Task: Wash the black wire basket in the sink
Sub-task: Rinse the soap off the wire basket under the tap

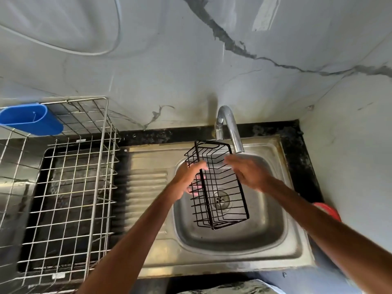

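Forearms come in from the lower edge of the view, over the front rim of the steel sink (212, 264), and meet above the bowl. The black wire basket (220, 187) is not resting on anything. It hangs in the air over the bowl, tilted, with its near end low above the drain (220, 198) and its far end raised to just below the mouth of the faucet (238, 148). I judge this slope is chosen so that water can run along the wires and fall straight into the bowl.

The left hand (191, 177) holds the basket by its long left side. The thumb lies over the top wire and the fingers show through the mesh, so this hand carries the weight. The right hand (248, 172) is at the upper right side of the basket and is blurred. It may be rubbing the wires or gripping them; I cannot tell which, nor how its fingers are set. I also cannot tell whether water is running.

On the person's right, a red object (327, 211) is partly hidden behind the arm. To the left, beyond the ribbed drainboard (146, 183), stands a steel dish rack (74, 177) with a blue plastic holder (31, 119) hung at its far corner, probably the place where washed things dry. Behind all is the marble wall (191, 60).
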A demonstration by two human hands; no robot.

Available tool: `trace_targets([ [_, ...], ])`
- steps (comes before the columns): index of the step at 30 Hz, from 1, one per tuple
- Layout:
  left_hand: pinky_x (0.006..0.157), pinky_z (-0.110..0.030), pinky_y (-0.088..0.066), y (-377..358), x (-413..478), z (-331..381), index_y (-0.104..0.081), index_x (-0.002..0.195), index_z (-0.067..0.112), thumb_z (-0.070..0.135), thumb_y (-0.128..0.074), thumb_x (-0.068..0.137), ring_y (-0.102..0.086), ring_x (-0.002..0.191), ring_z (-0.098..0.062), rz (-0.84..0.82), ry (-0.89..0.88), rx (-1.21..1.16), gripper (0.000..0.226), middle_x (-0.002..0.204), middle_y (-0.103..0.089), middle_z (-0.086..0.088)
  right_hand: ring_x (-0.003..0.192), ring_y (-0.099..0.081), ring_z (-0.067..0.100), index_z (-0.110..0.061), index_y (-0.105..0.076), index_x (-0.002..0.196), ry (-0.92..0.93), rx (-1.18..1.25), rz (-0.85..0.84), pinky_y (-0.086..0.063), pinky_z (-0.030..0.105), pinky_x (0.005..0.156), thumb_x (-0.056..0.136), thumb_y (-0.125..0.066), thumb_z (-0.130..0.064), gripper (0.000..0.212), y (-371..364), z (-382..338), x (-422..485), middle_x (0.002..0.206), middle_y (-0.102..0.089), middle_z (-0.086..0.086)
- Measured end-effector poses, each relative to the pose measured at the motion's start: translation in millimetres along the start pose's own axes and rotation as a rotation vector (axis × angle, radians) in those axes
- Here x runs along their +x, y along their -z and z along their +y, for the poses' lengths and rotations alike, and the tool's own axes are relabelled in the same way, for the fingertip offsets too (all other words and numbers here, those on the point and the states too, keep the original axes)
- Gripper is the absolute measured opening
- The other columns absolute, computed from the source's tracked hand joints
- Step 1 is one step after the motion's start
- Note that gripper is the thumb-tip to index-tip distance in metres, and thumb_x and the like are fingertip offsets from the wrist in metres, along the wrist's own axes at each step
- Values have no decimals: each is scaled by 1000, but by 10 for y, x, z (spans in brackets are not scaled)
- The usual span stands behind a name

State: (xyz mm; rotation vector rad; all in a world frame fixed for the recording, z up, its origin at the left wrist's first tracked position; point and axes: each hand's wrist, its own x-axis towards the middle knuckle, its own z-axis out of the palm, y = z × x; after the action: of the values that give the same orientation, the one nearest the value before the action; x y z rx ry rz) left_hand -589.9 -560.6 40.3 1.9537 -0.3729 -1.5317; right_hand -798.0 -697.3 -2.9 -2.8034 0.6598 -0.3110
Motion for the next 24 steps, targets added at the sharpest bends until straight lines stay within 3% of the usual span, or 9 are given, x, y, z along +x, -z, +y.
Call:
trace_targets([
  [3, 61, -45, -64, -40, -2, 55, -69, 102, 19, 60, -71, 56, -73, 95, -34, -6, -49, 82, 62, 116, -70, -11, 134, -54, 23, -8, -56, 140, 288, -162, -219, -39, 37, 112, 89, -72, -16, 54, -154, 239, 124, 145, -55, 12],
  [6, 62, -46, -65, -77, 39, 88, -68, 105, 19, 62, -72, 61, -74, 92, -29, 3, -80, 143, 62, 113, -71, -8, 153, -15, 27, -6, -20, 155, 272, -295, -497, -32, 48, 120, 106, -40, -35, 60, -150, 313, 269, 164, -16, 16],
  [8, 68, -52, -65, -68, 81, 88, -69, 105, 23, 67, -73, 58, -77, 88, -28, 51, -95, 149, 64, 109, -74, -7, 153, -4, 27, -5, -19, 155, 236, -403, -528, -21, 50, 122, 107, -35, -43, 63, -142, 267, 262, 165, -10, 17],
  [10, 76, -52, -64, -62, 115, 84, -64, 105, 25, 68, -75, 56, -76, 87, -26, 111, -105, 156, 66, 104, -74, -3, 153, -6, 30, -5, -21, 154, 199, -427, -546, -9, 48, 121, 105, -28, -53, 69, -177, 186, 159, 165, -13, 18],
  [13, 86, -47, -60, -100, 90, 85, -61, 101, 21, 66, -74, 60, -68, 92, -18, 162, -152, 214, 63, 98, -68, 4, 152, -19, 35, -3, -31, 153, 244, -390, -561, -5, 50, 125, 102, -18, -59, 76, -319, 132, -141, 162, -25, 21],
  [17, 89, -48, -60, -132, 102, 36, -52, 136, 20, 73, -73, 56, -64, 106, -20, 156, -167, 286, 98, 128, -62, -2, 153, -13, 33, -4, -22, 156, 358, -425, -563, -2, 48, 124, 105, -20, -58, 74, -445, 122, -404, 163, -16, 19],
  [20, 92, -50, -59, -171, 102, 38, -45, 144, 19, 79, -71, 54, -61, 116, -28, 136, -197, 371, 112, 138, -55, -8, 154, -7, 33, -4, -8, 158, 379, -433, -505, -6, 46, 126, 102, -8, -59, 78, -338, 240, -129, 165, -5, 19],
  [22, 93, -47, -57, -183, 75, 53, -48, 139, 18, 71, -75, 59, -61, 114, -25, 135, -226, 389, 99, 129, -58, -4, 154, -9, 33, -9, -16, 158, 329, -465, -533, -10, 47, 123, 105, -20, -55, 70, -193, 344, 153, 164, 0, 17],
  [24, 91, -40, -54, -170, 75, 49, -51, 132, 17, 62, -79, 64, -60, 110, -22, 158, -242, 373, 86, 122, -59, 1, 151, -21, 37, -13, -37, 153, 343, -518, -498, -10, 50, 115, 104, -43, -51, 62, -130, 375, 352, 164, -7, 19],
])
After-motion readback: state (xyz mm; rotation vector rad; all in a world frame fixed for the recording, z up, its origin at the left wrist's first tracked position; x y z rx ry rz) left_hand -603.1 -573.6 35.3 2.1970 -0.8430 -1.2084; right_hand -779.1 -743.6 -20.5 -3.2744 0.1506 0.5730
